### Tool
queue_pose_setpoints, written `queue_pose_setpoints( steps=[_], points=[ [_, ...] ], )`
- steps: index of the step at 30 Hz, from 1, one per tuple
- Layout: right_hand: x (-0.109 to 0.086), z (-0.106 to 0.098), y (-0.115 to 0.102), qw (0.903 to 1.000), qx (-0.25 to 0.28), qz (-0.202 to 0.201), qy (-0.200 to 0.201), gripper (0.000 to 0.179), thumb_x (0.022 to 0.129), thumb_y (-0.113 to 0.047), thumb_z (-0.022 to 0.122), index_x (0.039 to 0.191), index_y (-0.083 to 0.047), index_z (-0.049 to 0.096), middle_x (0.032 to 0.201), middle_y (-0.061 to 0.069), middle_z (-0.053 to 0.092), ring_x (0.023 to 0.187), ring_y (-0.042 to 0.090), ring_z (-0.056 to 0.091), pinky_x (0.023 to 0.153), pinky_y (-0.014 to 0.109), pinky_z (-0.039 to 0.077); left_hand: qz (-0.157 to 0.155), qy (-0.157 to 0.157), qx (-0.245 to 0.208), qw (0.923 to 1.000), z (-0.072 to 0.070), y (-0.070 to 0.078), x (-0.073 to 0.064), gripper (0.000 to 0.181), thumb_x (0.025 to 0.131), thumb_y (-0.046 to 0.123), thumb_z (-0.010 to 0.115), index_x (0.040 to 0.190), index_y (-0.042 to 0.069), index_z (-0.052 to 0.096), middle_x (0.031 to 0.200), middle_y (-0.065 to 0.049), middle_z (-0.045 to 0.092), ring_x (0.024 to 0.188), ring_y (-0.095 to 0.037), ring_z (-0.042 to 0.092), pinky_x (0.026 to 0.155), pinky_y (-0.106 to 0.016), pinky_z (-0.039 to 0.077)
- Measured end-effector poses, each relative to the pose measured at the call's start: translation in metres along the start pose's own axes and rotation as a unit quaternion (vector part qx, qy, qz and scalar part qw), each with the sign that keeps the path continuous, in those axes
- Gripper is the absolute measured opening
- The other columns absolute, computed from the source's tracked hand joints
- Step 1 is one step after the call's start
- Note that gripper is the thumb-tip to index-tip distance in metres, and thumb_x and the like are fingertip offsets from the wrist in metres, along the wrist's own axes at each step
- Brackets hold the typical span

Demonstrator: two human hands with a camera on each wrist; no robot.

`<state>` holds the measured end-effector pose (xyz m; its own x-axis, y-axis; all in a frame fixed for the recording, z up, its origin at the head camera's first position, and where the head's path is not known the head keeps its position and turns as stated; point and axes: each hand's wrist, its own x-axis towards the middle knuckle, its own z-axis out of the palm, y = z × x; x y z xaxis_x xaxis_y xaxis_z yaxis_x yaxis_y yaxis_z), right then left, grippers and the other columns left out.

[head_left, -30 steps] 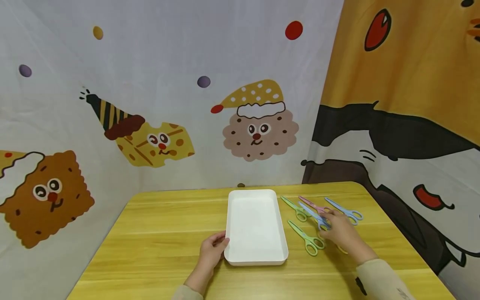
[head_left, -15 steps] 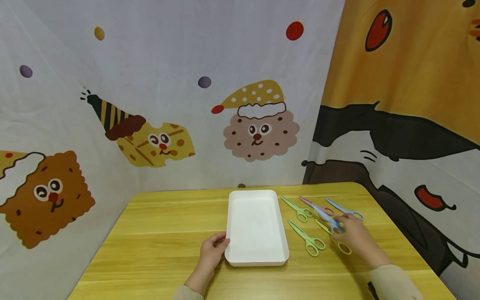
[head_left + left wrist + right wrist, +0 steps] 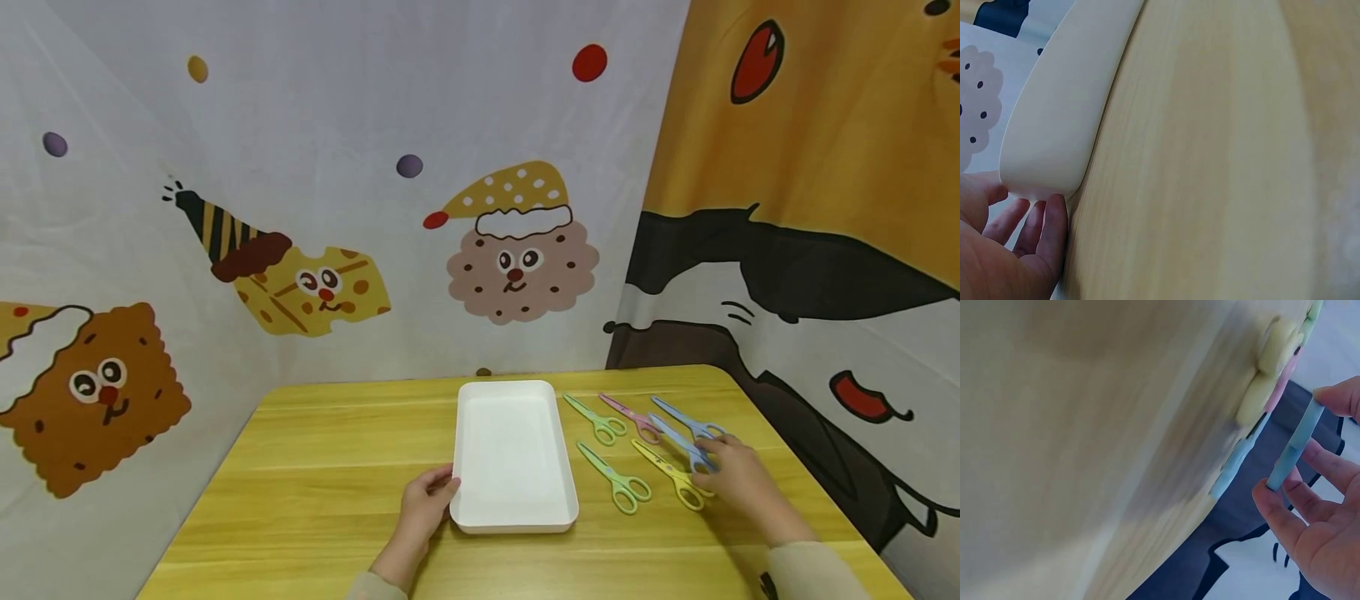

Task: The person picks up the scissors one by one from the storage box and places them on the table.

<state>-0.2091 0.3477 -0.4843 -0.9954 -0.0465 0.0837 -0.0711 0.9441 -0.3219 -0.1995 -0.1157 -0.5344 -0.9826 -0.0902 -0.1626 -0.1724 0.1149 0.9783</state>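
Observation:
My left hand (image 3: 423, 504) holds the near left edge of a white rectangular tray (image 3: 513, 458). In the left wrist view its thumb is at the rim and its fingertips are against the outer wall of the tray (image 3: 1066, 112). My right hand (image 3: 738, 475) pinches light blue scissors (image 3: 675, 433) by the handles, blades pointing to the far left. The right wrist view shows those scissors (image 3: 1297, 440) between thumb and fingertips, raised off the tabletop. Close below lie yellow scissors (image 3: 671, 473), and just beyond them a second blue pair (image 3: 678, 414), its handles partly behind the hand.
Pink scissors (image 3: 630, 415), far green scissors (image 3: 600, 419) and near green scissors (image 3: 615, 479) lie right of the tray on the wooden table (image 3: 337, 467). A cloth backdrop (image 3: 337, 167) with cartoon prints hangs behind the table and along its sides.
My right hand has moved right with the blue scissors, away from over the pink pair. The yellow scissors, mostly hidden before, now show. My left hand stays at the tray.

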Motion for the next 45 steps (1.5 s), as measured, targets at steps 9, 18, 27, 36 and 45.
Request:
queue_pose_setpoints(
  steps=[9,18,27,36,45],
  points=[
    [-0.007,-0.004,0.019,0.9998,-0.01,0.016,-0.006,0.06,0.072,-0.024,0.078,0.118,0.009,0.059,0.112,0.036,0.052,0.096,0.055,0.052,0.075,0.059,0.047,0.002,0.006,0.008,0.9999,0.001,0.0,0.0,0.039,0.088,0.016,0.067,0.121,-0.004,0.061,0.107,-0.014,0.063,0.089,-0.015,0.058,0.072,-0.025,0.056],
    [-0.009,-0.008,0.033,0.9989,-0.012,0.03,-0.033,0.056,0.072,-0.024,0.076,0.116,0.006,0.06,0.107,0.033,0.054,0.092,0.049,0.054,0.074,0.057,0.047,0.008,0.009,0.004,0.9999,0.0,0.001,0.002,0.037,0.088,0.015,0.067,0.119,-0.004,0.061,0.106,-0.014,0.064,0.089,-0.016,0.059,0.071,-0.023,0.055],
    [-0.012,-0.008,0.041,0.9982,-0.012,0.036,-0.046,0.055,0.069,-0.027,0.078,0.111,0.006,0.063,0.101,0.029,0.056,0.088,0.042,0.056,0.073,0.054,0.046,0.011,0.005,0.006,0.9999,0.0,0.001,0.0,0.038,0.088,0.015,0.066,0.12,-0.005,0.06,0.107,-0.015,0.064,0.089,-0.015,0.058,0.073,-0.024,0.055],
    [-0.011,-0.005,0.047,0.9966,-0.018,0.051,-0.063,0.056,0.067,-0.03,0.078,0.109,0.004,0.063,0.095,0.022,0.056,0.08,0.034,0.053,0.064,0.043,0.043,0.005,0.011,0.013,0.9998,0.001,-0.001,0.003,0.035,0.089,0.014,0.066,0.12,-0.002,0.062,0.107,-0.013,0.064,0.091,-0.016,0.059,0.074,-0.023,0.055],
    [-0.011,-0.005,0.051,0.9961,-0.024,0.047,-0.071,0.054,0.067,-0.028,0.077,0.107,0.005,0.063,0.094,0.023,0.057,0.08,0.031,0.053,0.065,0.043,0.043,0.005,0.008,0.013,0.9999,0.0,-0.002,0.003,0.036,0.088,0.016,0.067,0.12,-0.002,0.062,0.107,-0.013,0.064,0.09,-0.015,0.058,0.073,-0.023,0.055]
  ],
)
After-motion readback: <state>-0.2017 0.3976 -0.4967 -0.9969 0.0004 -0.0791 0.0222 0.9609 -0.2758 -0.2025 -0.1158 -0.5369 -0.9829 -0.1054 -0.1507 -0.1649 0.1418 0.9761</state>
